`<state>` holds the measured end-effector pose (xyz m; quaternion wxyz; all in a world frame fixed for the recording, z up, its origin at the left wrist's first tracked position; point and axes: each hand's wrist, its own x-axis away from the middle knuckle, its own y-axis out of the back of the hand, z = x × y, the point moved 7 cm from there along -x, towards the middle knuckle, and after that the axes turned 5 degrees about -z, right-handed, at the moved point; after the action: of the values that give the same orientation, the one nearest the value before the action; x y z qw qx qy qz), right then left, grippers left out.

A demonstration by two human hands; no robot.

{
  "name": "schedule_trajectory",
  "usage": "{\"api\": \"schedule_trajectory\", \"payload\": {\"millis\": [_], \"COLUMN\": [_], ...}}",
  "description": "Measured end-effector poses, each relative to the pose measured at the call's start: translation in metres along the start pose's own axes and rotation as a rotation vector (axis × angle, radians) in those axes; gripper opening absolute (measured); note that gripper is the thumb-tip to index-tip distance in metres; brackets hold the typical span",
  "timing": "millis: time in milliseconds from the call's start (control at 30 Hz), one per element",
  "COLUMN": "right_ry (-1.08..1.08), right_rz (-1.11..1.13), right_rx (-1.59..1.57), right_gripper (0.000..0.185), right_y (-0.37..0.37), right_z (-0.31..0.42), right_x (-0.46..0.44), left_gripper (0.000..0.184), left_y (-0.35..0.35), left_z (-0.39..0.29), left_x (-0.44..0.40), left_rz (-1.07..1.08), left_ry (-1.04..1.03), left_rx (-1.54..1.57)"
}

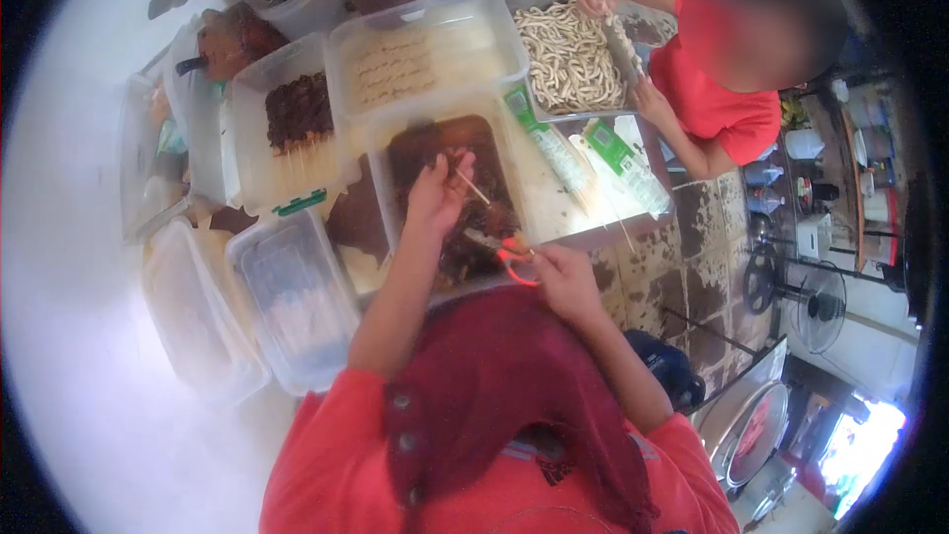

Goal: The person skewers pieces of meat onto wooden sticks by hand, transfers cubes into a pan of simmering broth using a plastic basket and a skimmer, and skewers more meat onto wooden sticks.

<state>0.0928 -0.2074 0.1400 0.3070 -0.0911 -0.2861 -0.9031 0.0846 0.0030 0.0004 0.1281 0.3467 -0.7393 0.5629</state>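
Note:
My left hand (440,193) is over a clear plastic tub (381,153) with dark brown sauce and dark pieces (450,143) in it. Its fingers are closed around a thin wooden skewer (473,186), with dark food near the fingertips. My right hand (565,282), at the tub's near right corner, grips orange-handled scissors (516,259). Their blades point left over the sauce. What lies between the blades is too blurred to make out.
Behind stand a tub of pale skewered strips (395,69), a tub of dark skewered pieces (300,111) and one of whitish strips (568,54). A co-worker in red (727,124) handles strips at right. Green skewer packets (623,158) and empty tubs (297,297) lie near.

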Motion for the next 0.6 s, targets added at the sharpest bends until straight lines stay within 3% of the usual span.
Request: {"api": "schedule_trajectory", "payload": {"millis": [200,400,600], "right_ry": [0.162,0.008,0.129], "right_rz": [-0.081,0.005,-0.059], "right_rx": [0.025,0.049,0.033], "right_gripper": [0.020,0.021,0.021], "right_y": [-0.002,0.000,-0.007], "right_z": [0.000,0.006,0.004], "right_x": [-0.002,-0.004,-0.006], "left_gripper": [0.018,0.022,0.024], "left_y": [-0.007,-0.008,-0.008], "left_z": [-0.006,-0.007,-0.002], "left_x": [0.005,0.005,0.009], "left_rz": [-0.065,-0.046,-0.093], "left_ry": [-0.026,-0.035,0.032], "left_rx": [-0.001,-0.044,0.044]}}
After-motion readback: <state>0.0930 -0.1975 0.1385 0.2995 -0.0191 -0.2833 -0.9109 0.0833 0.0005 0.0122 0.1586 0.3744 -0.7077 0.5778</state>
